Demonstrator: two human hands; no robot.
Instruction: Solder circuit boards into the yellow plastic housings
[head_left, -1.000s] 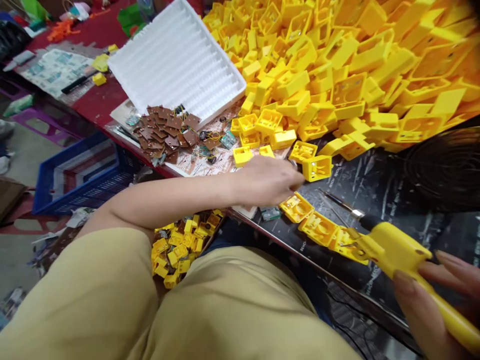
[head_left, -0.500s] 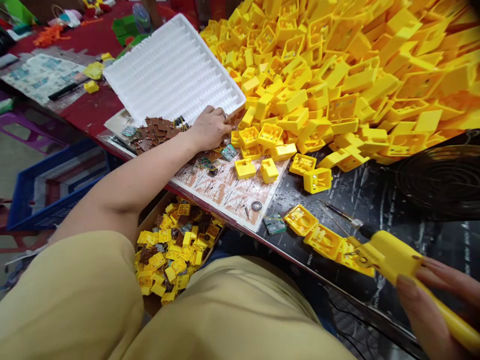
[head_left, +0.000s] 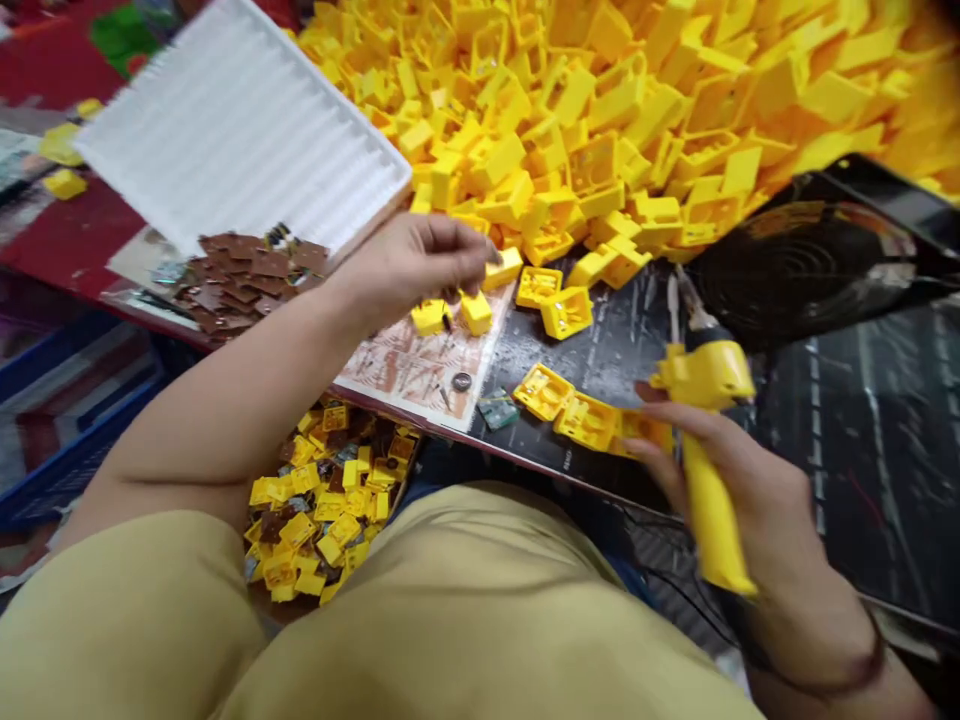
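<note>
My left hand point(head_left: 431, 262) hovers over the patterned board with its fingers curled together. A small dark bit shows just below the fingertips, but what they hold is too blurred to tell. Two loose yellow plastic cases point(head_left: 475, 313) lie beneath it. My right hand point(head_left: 772, 510) is closed round the handle of a yellow soldering gun point(head_left: 712, 490), its metal tip pointing away from me. Left of the gun, open yellow cases point(head_left: 587, 421) stand in a row along the table edge, the nearest partly hidden by my fingers. A green circuit board point(head_left: 498, 409) lies at the row's end.
A big heap of yellow cases point(head_left: 570, 90) covers the back. A white ridged tray point(head_left: 247, 120) leans behind a pile of brown circuit boards point(head_left: 240, 280). The black fan point(head_left: 810, 260) stands at right. Below the edge, a box holds yellow parts point(head_left: 330, 510).
My left hand has lifted away from the parts by the tray and come toward me. My right hand has swung the soldering gun upright, and the view has turned right.
</note>
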